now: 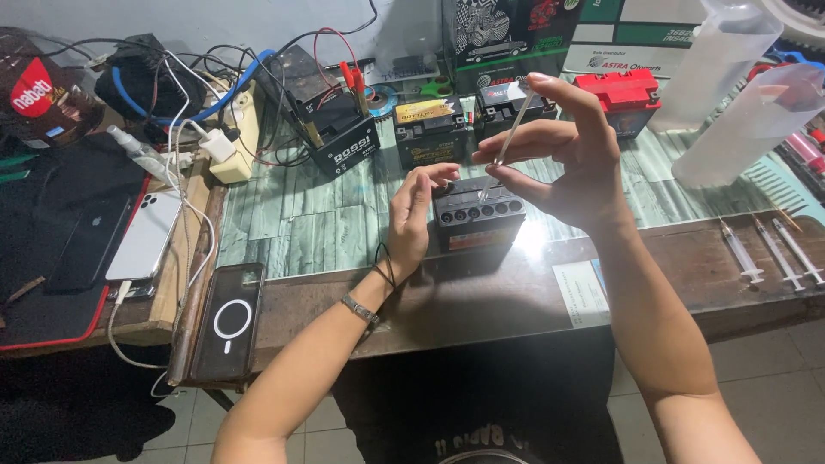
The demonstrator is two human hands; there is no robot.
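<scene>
A small black battery point(478, 219) with a row of open round filler holes on top stands near the table's front edge. My left hand point(414, 215) rests against its left side, fingers curled over the top corner. My right hand point(563, 150) is raised above and just right of the battery, pinching a thin clear syringe point(512, 133) between thumb and fingers. The syringe slants down, its tip pointing toward the holes.
Several more batteries stand behind: an open black one with clamps point(331, 116), two black ones point(430, 129), a red one point(620, 96). Clear plastic bottles point(746, 120) lie right, three syringes point(773, 249) on the brown table edge. Phones point(144, 236), a phone case point(228, 322) and cables crowd the left.
</scene>
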